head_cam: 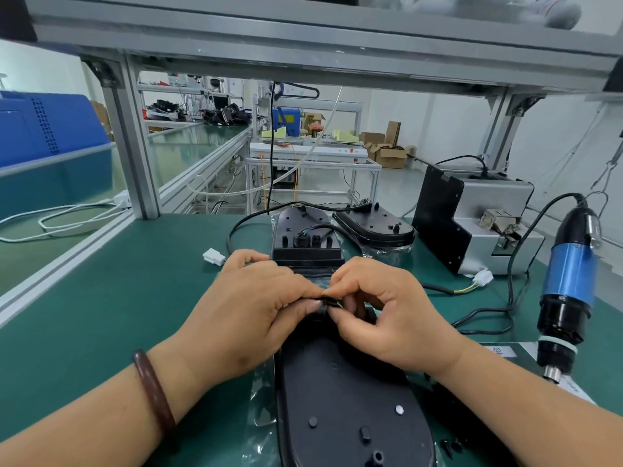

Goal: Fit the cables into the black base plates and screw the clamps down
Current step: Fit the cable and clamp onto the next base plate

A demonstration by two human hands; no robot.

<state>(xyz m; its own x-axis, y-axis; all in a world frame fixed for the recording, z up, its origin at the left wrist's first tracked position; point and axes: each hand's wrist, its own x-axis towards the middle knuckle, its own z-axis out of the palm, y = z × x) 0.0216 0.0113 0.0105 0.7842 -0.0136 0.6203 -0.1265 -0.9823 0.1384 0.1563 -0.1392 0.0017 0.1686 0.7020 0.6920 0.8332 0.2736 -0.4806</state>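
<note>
- The nearest black base plate lies flat on the green counter, straight in front of the person. It is matt moulded plastic, a long oval with short pegs standing up from it, and its near end is cut off by the bottom edge.
- Crinkled clear plastic film shows beside its left edge.
- Over the plate's far end both hands meet on a small black part.
- The left hand pinches it from the left with fingers curled. The right hand pinches it from the right, its other fingers tucked under.
- The fingers hide most of the part, so I cannot tell whether it is a clamp or a cable end.
- Just beyond the hands lies a second base plate with coloured wires at a round socket. A black cable loops off to its left, and a third plate lies to the right.
- A glossy brown bangle circles the left wrist.
- At the right a blue-and-black electric screwdriver hangs tip down, untouched.
- Behind it stands a grey metal box fronted by a black panel.
</note>
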